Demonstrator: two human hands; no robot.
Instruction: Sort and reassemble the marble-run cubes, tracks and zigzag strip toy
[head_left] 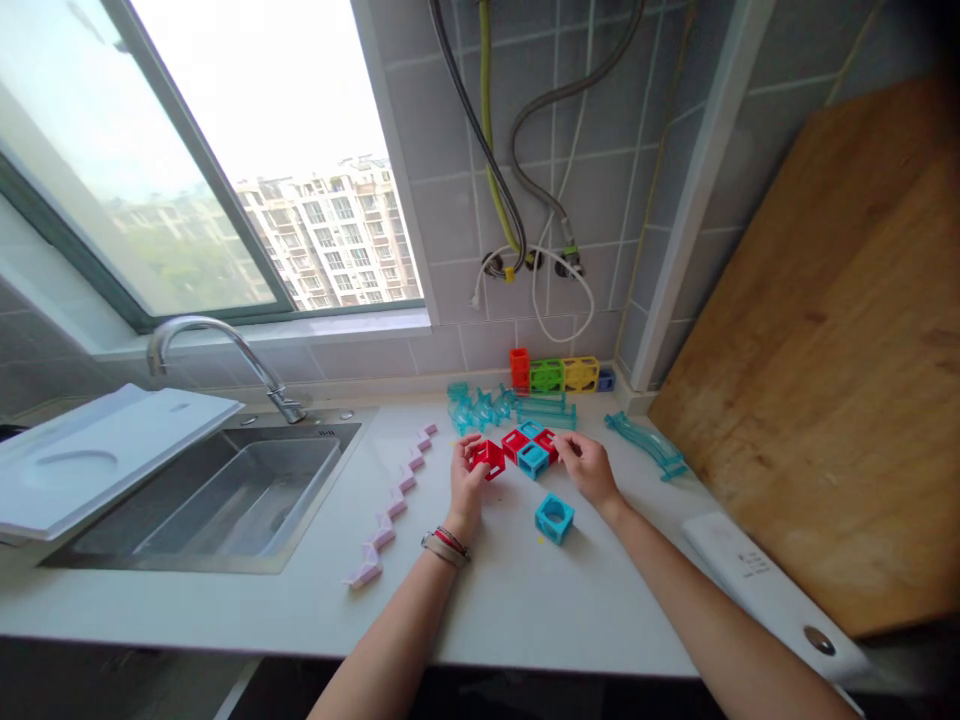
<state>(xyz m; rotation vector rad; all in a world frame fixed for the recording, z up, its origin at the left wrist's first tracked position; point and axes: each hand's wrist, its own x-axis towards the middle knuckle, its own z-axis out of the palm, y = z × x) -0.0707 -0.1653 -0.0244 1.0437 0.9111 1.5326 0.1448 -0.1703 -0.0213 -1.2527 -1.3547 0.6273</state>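
My left hand (466,490) is closed around a red openwork cube block (492,460), tilted a little above or on the white counter. Just right of it lies a square cluster of red and blue cube blocks (533,460), set side by side in alternating colours. With fingers pinched, my right hand (591,472) grips the red cube (547,444) at the cluster's right corner. Nearer to me, a single blue cube block (554,519) with a round hole on top sits apart between my forearms.
Translucent teal track pieces (480,408) lie behind the cluster, and a curved teal track (646,445) to the right. Coloured blocks (562,375) line the wall. A pink zigzag strip (385,522) lies left, beside the sink (300,540). A wooden board (840,350) leans right.
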